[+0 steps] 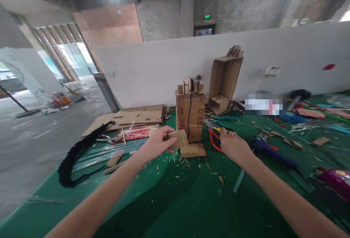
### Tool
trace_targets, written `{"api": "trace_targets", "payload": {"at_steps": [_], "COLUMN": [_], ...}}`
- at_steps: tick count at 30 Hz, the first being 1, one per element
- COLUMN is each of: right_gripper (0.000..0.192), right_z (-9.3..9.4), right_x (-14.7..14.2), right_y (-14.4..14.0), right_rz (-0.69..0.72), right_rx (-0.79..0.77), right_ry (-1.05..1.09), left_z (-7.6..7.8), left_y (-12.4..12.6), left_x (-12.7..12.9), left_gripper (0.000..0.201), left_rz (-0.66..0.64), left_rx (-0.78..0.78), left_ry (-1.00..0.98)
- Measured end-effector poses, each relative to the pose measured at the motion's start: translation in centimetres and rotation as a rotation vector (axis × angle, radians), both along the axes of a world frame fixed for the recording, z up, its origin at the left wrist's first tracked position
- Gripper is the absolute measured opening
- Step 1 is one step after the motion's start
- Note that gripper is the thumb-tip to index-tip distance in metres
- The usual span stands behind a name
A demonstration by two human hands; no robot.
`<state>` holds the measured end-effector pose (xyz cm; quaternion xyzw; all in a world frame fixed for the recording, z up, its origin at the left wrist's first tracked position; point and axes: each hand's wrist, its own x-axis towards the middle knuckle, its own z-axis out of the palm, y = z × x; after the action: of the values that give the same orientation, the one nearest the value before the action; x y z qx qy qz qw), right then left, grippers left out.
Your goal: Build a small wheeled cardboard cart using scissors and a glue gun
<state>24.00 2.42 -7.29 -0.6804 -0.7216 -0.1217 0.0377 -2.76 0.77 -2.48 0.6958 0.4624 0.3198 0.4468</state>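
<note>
Cardboard piece (180,139): 1, in the left hand, over the counter (175,203), just in front of the upright box. Broad face toward camera, tilted; free edge points right. Outline near square in this view, so long axis not clear; upper edge climbs slightly rightward.
Hands: 2. Left hand (160,142) pinches the piece at its left edge, thumb in front. Right hand (234,145) has fingers bent at a yellow-handled tool (217,129); cannot tell whether they close on it.
Near right: 1 purple object (335,179), cut by the frame edge; 1 blue corded tool (273,154), right of the right hand.
Near left: 1 black braid (71,157), curved; several clear strips (109,154) beside it.
Chips: pale, scattered below the piece, too many to count.
Handles by right hand: 1 red-handled tool (214,141), 1 teal-handled tool (228,118).
Obstruction: cardboard flap (193,150), 1, lying at the box's foot; upright box (182,115), 1, directly behind the piece, long axis vertical, discs on top, 1 dark cord (189,114) down its front.
Farther: 1 open cardboard case (229,73), tall, right of the box; white partition (153,70) beyond.
</note>
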Motion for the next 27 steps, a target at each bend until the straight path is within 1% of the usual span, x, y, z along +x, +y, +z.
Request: {"api": "trace_targets", "payload": {"at_steps": [3,5,7,9,11,14,15,16,18,19,20,21,22,24,27], "right_gripper": [0.026,0.024,0.025,0.024,0.023,0.019,0.021,0.025,0.029,0.029,0.029,0.029,0.027,0.020,0.020], "right_z": [0.1,0.0,-0.1,-0.2,0.1,1.1,1.4,1.6,1.5,1.2,0.7,0.3,-0.2,-0.9,-1.0], "right_x": [0.3,0.7,0.9,1.0,0.8,0.1,-0.2,-0.6,-1.4,-1.8,-2.2,-2.6,-2.9,-3.3,-3.3], "right_y": [-0.1,-0.2,-0.3,-0.4,-0.6,-1.3,-1.6,-1.9,-2.5,-2.7,-2.9,-2.9,-2.9,-2.8,-2.6], "right_rz": [0.002,0.008,0.014,0.018,0.020,0.042,0.085,0.167,0.402,0.520,0.602,0.642,0.651,0.634,0.610], "right_rx": [-0.010,-0.007,0.008,0.030,0.067,0.157,0.188,0.211,0.188,0.155,0.124,0.105,0.093,0.066,0.024], "right_ry": [0.027,0.041,0.049,0.049,0.040,0.030,0.050,0.091,0.193,0.226,0.240,0.244,0.247,0.252,0.323], "left_z": [-2.0,-2.9,-3.3,-3.3,-3.0,-2.1,-1.8,-1.6,-1.2,-1.1,-1.0,-1.0,-1.1,-1.3,-1.5], "left_y": [0.1,0.1,0.0,0.0,0.0,0.3,0.4,0.6,0.7,0.7,0.7,0.6,0.5,0.4,0.2], "left_x": [1.2,1.7,2.0,2.1,1.8,1.1,0.9,0.7,0.5,0.5,0.5,0.6,0.7,0.8,0.8], "left_gripper": [0.019,0.020,0.023,0.024,0.025,0.028,0.029,0.029,0.029,0.030,0.031,0.033,0.037,0.047,0.059], "left_rz": [0.003,0.023,0.059,0.089,0.082,0.056,0.055,0.052,0.034,0.018,0.000,-0.020,-0.045,-0.109,-0.184], "left_rx": [0.050,0.170,0.281,0.321,0.290,0.249,0.273,0.315,0.397,0.413,0.409,0.392,0.369,0.334,0.305], "left_ry": [0.121,0.260,0.369,0.409,0.397,0.410,0.432,0.457,0.492,0.499,0.506,0.521,0.547,0.615,0.685]}}
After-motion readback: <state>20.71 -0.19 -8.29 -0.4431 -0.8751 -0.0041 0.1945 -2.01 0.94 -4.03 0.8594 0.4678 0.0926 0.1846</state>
